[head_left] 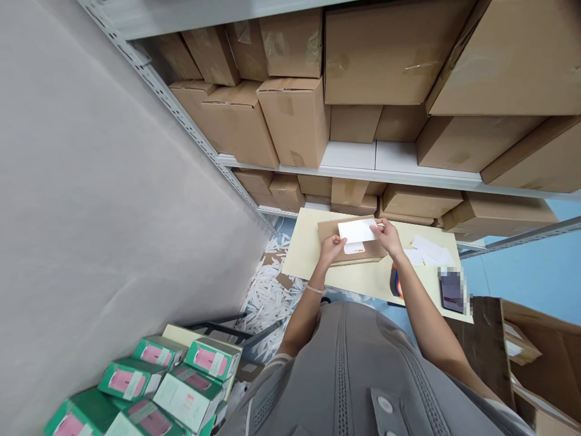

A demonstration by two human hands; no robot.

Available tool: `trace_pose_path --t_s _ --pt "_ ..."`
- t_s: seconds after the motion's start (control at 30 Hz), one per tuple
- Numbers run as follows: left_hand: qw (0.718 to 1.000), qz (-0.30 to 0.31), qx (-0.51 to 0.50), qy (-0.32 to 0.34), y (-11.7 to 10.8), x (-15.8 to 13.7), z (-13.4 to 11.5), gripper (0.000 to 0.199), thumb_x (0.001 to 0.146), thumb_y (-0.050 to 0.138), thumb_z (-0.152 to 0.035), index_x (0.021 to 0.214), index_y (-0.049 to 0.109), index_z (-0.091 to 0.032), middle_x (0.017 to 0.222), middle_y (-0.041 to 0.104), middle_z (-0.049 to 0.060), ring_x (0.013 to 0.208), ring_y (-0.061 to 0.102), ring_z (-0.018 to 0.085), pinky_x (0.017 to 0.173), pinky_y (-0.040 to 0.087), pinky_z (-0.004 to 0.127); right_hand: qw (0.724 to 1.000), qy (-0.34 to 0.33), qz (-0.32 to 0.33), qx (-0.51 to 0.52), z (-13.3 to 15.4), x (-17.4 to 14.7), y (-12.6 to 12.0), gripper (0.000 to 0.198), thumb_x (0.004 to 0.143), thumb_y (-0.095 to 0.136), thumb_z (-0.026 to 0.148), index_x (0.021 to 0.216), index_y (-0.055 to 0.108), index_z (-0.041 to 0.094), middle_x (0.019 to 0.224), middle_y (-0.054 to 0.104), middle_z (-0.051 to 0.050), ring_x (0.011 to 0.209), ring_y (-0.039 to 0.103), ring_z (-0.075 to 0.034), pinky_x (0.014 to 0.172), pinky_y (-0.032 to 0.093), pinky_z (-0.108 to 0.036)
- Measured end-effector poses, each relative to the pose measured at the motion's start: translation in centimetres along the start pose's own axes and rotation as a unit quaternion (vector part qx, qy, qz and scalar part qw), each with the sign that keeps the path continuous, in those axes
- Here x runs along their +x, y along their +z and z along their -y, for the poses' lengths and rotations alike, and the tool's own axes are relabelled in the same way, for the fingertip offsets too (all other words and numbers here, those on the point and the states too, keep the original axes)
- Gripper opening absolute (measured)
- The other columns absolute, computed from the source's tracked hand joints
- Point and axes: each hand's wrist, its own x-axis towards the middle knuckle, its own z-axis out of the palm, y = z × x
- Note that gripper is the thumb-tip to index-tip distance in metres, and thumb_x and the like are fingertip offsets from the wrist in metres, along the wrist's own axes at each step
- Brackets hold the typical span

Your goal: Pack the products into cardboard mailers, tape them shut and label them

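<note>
I see boxes (529, 349) in an open carton (551, 324) at four o'clock, green packs (157, 354) at seven; left hand (333, 247) and right hand (387, 235) pinch white paper (357, 231) over a parcel (328, 229)

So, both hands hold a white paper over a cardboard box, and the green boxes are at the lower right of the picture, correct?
The head view shows the green boxes at the lower left, not right; the left hand and right hand do hold the white paper over the cardboard box.
</note>
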Motion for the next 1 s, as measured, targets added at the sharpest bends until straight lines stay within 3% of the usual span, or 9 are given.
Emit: trace_pose_path --t_s 0.23,0.33,0.47,0.7,1.0 --pt "0.990 -0.028 0.134 -0.037 0.7 -0.1 1.8 0.021 0.082 0.067 -0.035 0.067 0.064 -0.020 0.082 0.073 0.002 0.083 0.067 0.019 0.076 0.047 0.028 0.988 0.084 0.000 -0.131 -3.0 0.3 2.6 0.014 0.080 0.055 0.033 0.083 0.061 0.020 0.086 0.073 -0.009 0.077 0.063 -0.021 0.069 0.044 -0.030" --pt "0.979 -0.044 0.193 -0.048 0.9 0.1 2.1 0.016 0.082 0.068 -0.033 0.070 0.067 -0.022 0.094 0.075 0.005 0.097 0.067 0.023 0.088 0.045 0.033 0.983 0.099 -0.001 -0.158 -3.7 0.3 3.3 0.010 0.079 0.058 0.030 0.078 0.062 0.021 0.085 0.073 -0.008 0.078 0.062 -0.021 0.067 0.041 -0.029" --pt "0.967 -0.050 0.246 -0.048 0.9 0.9 2.0 0.014 0.085 0.064 -0.031 0.077 0.070 -0.022 0.107 0.074 0.007 0.107 0.065 0.024 0.098 0.040 0.037 0.978 0.098 0.006 -0.182 -4.1 0.9 3.8 0.010 0.078 0.058 0.031 0.074 0.061 0.022 0.080 0.070 -0.005 0.075 0.059 -0.020 0.064 0.039 -0.029" --pt "0.949 -0.054 0.305 -0.058 1.2 1.7 1.6 0.017 0.088 0.060 -0.032 0.089 0.073 -0.021 0.110 0.073 0.010 0.107 0.066 0.025 0.097 0.040 0.037 0.975 0.084 0.019 -0.206 -4.5 1.9 4.4 0.010 0.080 0.055 0.031 0.079 0.060 0.022 0.080 0.067 -0.004 0.073 0.057 -0.019 0.063 0.039 -0.029" --pt "0.926 -0.054 0.363 -0.090 2.1 2.4 1.3 0.030 0.090 0.052 -0.030 0.110 0.070 -0.016 0.114 0.071 0.017 0.111 0.064 0.027 0.097 0.039 0.039 0.968 0.063 0.010 -0.242 -5.1 1.7 5.5 0.005 0.082 0.054 0.025 0.079 0.057 0.023 0.093 0.067 -0.007 0.085 0.056 -0.021 0.079 0.041 -0.033"
